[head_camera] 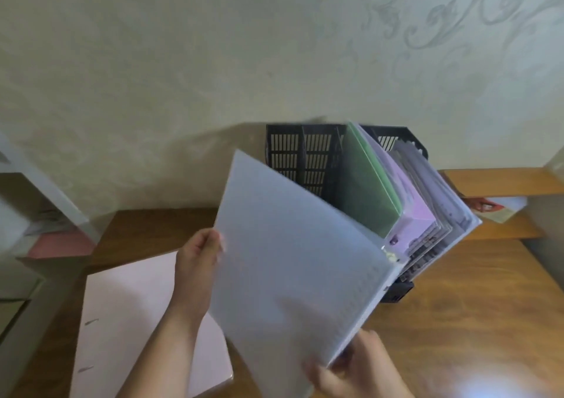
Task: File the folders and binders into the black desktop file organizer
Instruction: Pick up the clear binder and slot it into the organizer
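Item: frosted folder (293, 263), gripped by left hand (195, 275) and right hand (351, 367), just short of black organizer (305, 153).
Risk: corner may snag the green folder (366, 196) beyond it.
Room: empty slots beyond left hand; pink binder (131, 321) on bench (457, 306) beneath.

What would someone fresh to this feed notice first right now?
The big translucent grey folder fills the centre, held up between the left hand and right hand, tilted toward the black file organizer by the wall. That organizer already holds a green folder, a purple folder and clear sleeves. A pale pink binder lies flat on the desk, lower left.
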Demonstrator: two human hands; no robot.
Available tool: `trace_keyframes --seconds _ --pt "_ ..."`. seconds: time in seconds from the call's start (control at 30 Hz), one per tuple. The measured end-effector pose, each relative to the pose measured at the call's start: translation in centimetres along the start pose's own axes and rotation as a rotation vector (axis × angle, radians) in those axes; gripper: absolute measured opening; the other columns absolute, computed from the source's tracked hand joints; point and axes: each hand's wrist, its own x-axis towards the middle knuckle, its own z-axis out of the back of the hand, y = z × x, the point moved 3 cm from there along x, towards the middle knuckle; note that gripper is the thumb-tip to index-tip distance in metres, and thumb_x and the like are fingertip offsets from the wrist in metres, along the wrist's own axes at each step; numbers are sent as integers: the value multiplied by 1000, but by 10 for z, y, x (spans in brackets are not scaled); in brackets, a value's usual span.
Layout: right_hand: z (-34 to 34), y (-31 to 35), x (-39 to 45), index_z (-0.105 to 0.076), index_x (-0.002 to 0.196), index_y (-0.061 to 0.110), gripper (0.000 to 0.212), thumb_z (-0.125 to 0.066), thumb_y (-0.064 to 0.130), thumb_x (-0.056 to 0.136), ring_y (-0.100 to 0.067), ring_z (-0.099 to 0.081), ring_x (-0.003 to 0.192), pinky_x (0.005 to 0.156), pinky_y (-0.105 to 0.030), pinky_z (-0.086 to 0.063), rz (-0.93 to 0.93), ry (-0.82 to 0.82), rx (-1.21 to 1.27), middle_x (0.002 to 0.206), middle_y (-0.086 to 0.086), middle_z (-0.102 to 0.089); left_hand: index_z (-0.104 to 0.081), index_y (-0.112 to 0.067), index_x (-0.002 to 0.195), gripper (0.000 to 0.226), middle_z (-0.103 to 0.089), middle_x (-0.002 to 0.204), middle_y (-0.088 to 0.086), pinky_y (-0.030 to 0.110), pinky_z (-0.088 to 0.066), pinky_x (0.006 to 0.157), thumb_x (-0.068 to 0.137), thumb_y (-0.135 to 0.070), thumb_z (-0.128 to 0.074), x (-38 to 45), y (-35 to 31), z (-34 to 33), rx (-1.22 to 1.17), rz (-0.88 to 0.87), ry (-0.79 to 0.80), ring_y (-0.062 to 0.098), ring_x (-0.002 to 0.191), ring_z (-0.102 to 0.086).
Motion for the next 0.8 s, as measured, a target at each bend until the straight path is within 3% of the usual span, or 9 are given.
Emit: trace_keyframes --seconds 0.03,0.1,0.17,0.23,0.3,0.37,0.57,0.67,0.8 --pt "10 6 -3 -75 93 33 37 -76 19 58 4 -60 52 54 -11 -47 69 -132 -58 66 13 -72 -64 -12 106 17 -67 107 19 46 -47 88 97 -25 -57 2 -10 -11 9 -61 9 37 98 -61" --pt "39 22 -17 -70 81 29 38 -85 14 49 8 -58 44 46 -9 -47 144 -407 -168 53 19 -66 -55 -17 127 37 -60 128 11 45 -45 101 92 -16 -65 5 -30 -34 83 -231 54 30 116 -57" --pt "66 32 -31 -70 88 30 45 -85 30 46 4 -66 53 54 -16 -54 138 -537 -210 59 22 -68 -45 -21 139 62 -48 142 1 34 -38 107 84 -18 -75 2 -40 -55 327 -471 134 19 126 -49" --pt "82 35 -33 -70 98 26 58 -77 44 44 -1 -70 61 62 -27 -57 93 -582 -257 67 15 -72 -45 -23 141 66 -44 146 -4 34 -33 112 83 -29 -76 -6 -38 -78 497 -649 296 12 135 -40" --pt "86 40 -24 -69 88 16 51 -84 33 42 2 -65 54 60 -10 -51 125 -671 -370 53 9 -67 -44 -29 143 65 -39 151 -12 38 -29 117 86 -42 -70 -14 -25 -97 548 -612 511 2 141 -30" --pt "79 47 -7 -62 74 15 40 -89 15 45 4 -62 62 54 4 -39 166 -735 -447 43 11 -57 -34 -37 148 72 -28 156 -20 40 -26 119 86 -55 -65 -18 -9 -111 608 -502 680 -5 144 -19" --pt "57 29 43 -47 80 24 42 -84 19 62 -11 -51 37 38 -20 -41 211 -724 -524 42 5 -53 -6 -61 145 112 -6 154 -39 37 -27 119 63 -67 -80 -18 25 -114 616 -230 871 -10 143 -15" --pt "50 16 66 -50 85 20 34 -79 25 69 -20 -58 42 37 -35 -47 167 -712 -507 49 1 -60 2 -73 136 115 -4 150 -46 39 -30 118 54 -72 -80 -13 35 -112 695 -218 871 -8 143 -16" --pt "45 3 88 -53 95 13 31 -74 28 78 -22 -58 46 39 -36 -48 103 -683 -474 52 1 -60 -9 -70 139 104 -16 147 -47 42 -36 114 60 -68 -77 -7 41 -122 651 -207 846 -3 141 -26"
